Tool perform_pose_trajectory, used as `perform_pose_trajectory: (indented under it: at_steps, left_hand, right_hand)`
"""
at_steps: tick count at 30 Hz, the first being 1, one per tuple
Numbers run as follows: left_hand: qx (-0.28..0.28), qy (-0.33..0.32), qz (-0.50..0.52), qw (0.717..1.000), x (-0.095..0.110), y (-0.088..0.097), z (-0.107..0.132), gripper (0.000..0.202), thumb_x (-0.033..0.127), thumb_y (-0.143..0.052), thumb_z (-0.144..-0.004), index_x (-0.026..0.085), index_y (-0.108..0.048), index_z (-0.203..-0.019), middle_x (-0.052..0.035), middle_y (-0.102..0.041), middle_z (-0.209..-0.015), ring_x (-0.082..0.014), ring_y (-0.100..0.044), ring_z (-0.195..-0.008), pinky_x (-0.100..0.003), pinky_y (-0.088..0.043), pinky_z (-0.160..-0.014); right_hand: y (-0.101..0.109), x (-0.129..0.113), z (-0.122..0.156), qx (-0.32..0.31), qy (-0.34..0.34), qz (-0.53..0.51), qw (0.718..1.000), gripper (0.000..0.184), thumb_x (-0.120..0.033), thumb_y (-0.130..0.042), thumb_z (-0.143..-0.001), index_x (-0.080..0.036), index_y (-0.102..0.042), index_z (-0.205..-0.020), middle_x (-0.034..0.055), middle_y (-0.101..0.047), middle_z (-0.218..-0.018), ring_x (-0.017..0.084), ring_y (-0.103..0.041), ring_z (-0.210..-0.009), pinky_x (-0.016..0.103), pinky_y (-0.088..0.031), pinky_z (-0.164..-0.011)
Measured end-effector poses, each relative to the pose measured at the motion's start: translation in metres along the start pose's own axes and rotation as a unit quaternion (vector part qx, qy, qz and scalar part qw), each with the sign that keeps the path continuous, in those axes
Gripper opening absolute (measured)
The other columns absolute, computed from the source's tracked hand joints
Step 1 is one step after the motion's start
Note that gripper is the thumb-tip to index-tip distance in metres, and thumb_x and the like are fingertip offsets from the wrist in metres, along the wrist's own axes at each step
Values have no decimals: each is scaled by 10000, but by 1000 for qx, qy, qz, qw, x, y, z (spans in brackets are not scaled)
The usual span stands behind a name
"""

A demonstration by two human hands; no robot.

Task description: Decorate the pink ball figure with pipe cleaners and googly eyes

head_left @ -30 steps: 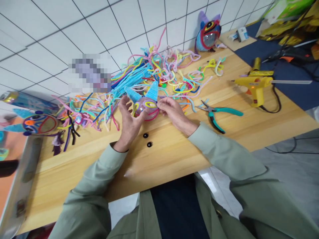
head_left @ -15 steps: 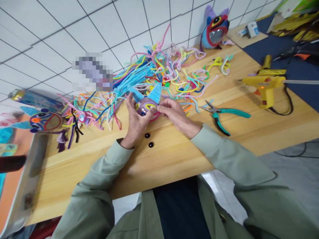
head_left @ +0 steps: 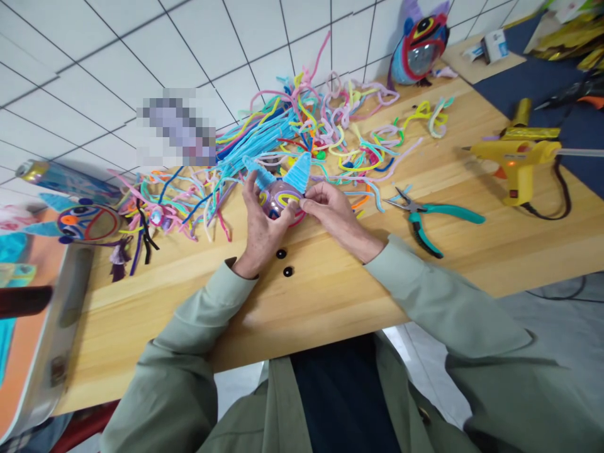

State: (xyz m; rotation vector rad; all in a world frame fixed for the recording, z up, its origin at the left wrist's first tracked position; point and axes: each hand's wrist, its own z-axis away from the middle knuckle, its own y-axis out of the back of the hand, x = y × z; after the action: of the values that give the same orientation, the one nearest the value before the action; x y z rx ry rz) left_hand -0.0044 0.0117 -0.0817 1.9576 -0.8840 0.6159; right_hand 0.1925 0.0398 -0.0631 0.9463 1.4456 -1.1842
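My left hand [head_left: 265,229] is wrapped around a clear round ball [head_left: 275,197] decorated as an animal head. It has two blue pipe-cleaner ears [head_left: 298,173] and yellow and purple looped eye outlines; a pinkish-red strip shows along its lower edge. The thumb presses near the eye on the right side. At that same side my right hand [head_left: 337,214] is closed in a pinch, its fingertips touching the ball by the eye outline; what they pinch is too small to make out. Two black shiny beads [head_left: 281,254] lie on the wooden table [head_left: 330,296] just below my hands.
Teal-handled pliers [head_left: 425,214] lie to the right, with a yellow glue gun [head_left: 514,163] beyond. Loose pipe cleaners [head_left: 264,141] are heaped along the tiled wall. Finished animal heads stand at the back right [head_left: 419,50] and lie at the left [head_left: 87,221], near a can [head_left: 61,179].
The view has shifted slightly, moving the table items on the right further right. Both hands keep their hold at the ball, with hardly any change in the fingers.
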Motion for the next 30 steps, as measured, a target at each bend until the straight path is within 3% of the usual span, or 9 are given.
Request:
perform_pose_trajectory:
  at_steps: [4, 7, 9, 11, 16, 24, 30]
  left_hand:
    - [1, -47, -34, 998, 5, 9, 1, 916, 704, -755, -1044, 349, -285, -1745, -182, -351, -1839, -397, -362, -1760, -634, -374, -1423]
    - [-8, -134, -89, 987, 14, 21, -6, 755, 656, -804, -1017, 344, -496, -1630, -155, -316, -1881, -422, -242, -1810, -680, -274, -1457]
    - [-54, -187, -115, 974, 21, 27, -15, 494, 584, -794, -1033, 332, -660, -1437, -122, -411, -1849, -428, -297, -1789, -699, -281, -1450]
    - [-106, -213, -131, 962, 26, 31, -22, 286, 513, -741, -1068, 307, -724, -1266, -106, -563, -1747, -409, -440, -1717, -690, -358, -1416]
    - [-134, -205, -132, 961, 33, 35, -25, 101, 333, -679, -1083, 267, -710, -1152, -104, -721, -1558, -326, -682, -1480, -550, -562, -1254]
    - [-108, -224, -99, 963, 34, 34, -24, 79, 265, -688, -1065, 259, -679, -1143, -107, -739, -1491, -301, -718, -1384, -518, -587, -1197]
    - [-109, -202, -105, 967, 37, 35, -23, 30, 260, -709, -1058, 254, -684, -1074, -97, -734, -1448, -306, -721, -1330, -515, -590, -1160]
  right_hand:
    - [0, 3, -2, 6, 14, 10, 1000, 292, -434, -866, -822, -264, -649, -919, -23, -695, -885, 185, -652, -867, 362, -559, -839]
    - [0, 6, -5, 0, 19, 16, 1000, 295, -433, -869, -800, -261, -656, -911, -19, -709, -884, 194, -679, -879, 369, -568, -850]
    - [-1, 9, -7, -10, 22, 13, 1000, 282, -418, -861, -802, -262, -654, -913, -15, -726, -892, 198, -695, -883, 369, -571, -839]
    - [-2, 10, -7, -21, 27, 10, 999, 271, -403, -852, -810, -267, -643, -915, -14, -741, -903, 198, -704, -887, 367, -578, -834]
    - [-4, 11, -5, -25, 38, 23, 999, 228, -365, -823, -818, -268, -645, -921, -14, -755, -899, 189, -706, -871, 359, -587, -821]
    - [-3, 7, -1, -32, 58, 43, 997, 183, -332, -795, -844, -262, -661, -947, -4, -770, -922, 189, -723, -877, 367, -606, -836]
    - [-4, 9, 0, -43, 59, 45, 996, 181, -307, -797, -842, -263, -668, -961, -1, -775, -940, 193, -722, -894, 364, -599, -831]
